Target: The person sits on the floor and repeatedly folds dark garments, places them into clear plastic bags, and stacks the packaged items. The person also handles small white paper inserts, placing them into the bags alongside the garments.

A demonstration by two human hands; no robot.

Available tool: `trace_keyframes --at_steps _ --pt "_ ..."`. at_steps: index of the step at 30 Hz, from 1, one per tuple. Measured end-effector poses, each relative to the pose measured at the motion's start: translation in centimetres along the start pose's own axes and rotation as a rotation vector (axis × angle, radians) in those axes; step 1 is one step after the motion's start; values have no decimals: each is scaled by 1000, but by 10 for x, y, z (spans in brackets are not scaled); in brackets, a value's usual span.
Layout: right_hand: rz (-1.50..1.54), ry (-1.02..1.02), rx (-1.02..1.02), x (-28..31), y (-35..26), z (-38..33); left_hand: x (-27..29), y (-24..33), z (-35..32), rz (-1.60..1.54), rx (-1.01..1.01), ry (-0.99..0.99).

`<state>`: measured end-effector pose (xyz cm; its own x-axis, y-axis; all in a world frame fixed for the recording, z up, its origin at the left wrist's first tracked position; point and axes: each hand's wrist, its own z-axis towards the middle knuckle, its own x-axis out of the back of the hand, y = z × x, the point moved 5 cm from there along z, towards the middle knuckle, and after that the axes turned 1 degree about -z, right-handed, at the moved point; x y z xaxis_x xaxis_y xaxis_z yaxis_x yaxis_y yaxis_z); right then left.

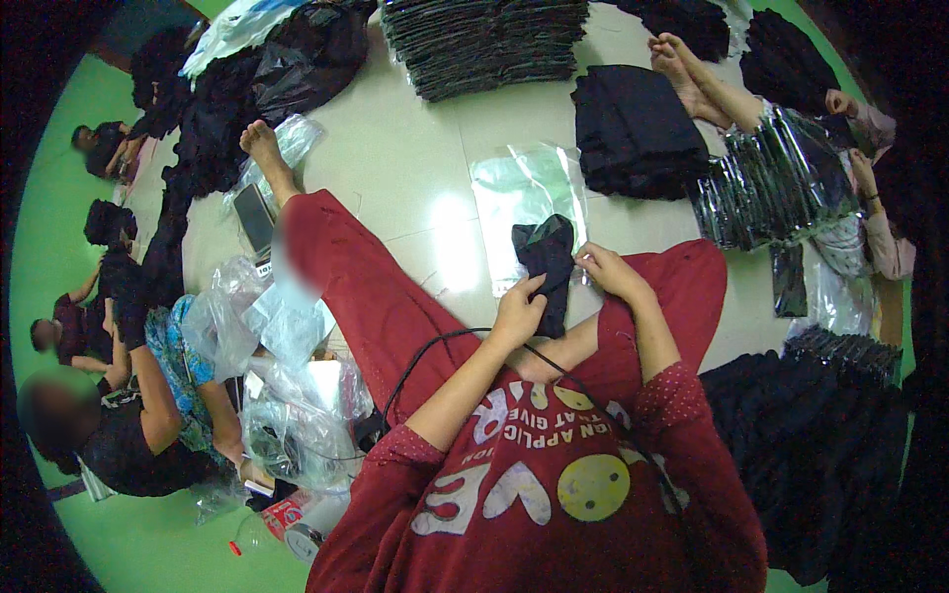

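A dark folded garment (547, 259) lies in front of me between my legs, partly over a clear plastic bag (499, 203) flat on the tiles. My left hand (518, 314) is closed at the garment's near left edge, its fingertips against the cloth. On the other side, my right hand (608, 272) has its fingers pinched together beside the garment and the bag's right edge. What those fingers hold is too small to make out. A black cable (427, 346) runs across my lap under my left forearm.
Black garment stacks (633, 133) stand ahead, beside packed bags (766, 183) and another person's feet (682, 74). Loose plastic bags (297, 395) and a bottle (282, 514) lie left, near a seated person (148, 415). Dark cloth (791, 445) is heaped at right.
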<state>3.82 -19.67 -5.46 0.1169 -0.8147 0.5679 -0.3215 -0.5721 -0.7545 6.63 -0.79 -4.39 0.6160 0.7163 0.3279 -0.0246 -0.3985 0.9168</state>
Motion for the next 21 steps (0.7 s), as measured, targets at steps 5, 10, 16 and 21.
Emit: trace_keyframes --at_steps 5,10,16,21 --pt "10 64 83 4 -4 0 -1 -7 3 -42 31 2" --pt "56 73 78 8 -13 -3 4 -9 28 -250 129 9" --pt "179 113 65 16 -31 0 46 28 52 -208 -49 186" --pt "335 131 259 1 -59 16 77 66 -1 549 -203 478"
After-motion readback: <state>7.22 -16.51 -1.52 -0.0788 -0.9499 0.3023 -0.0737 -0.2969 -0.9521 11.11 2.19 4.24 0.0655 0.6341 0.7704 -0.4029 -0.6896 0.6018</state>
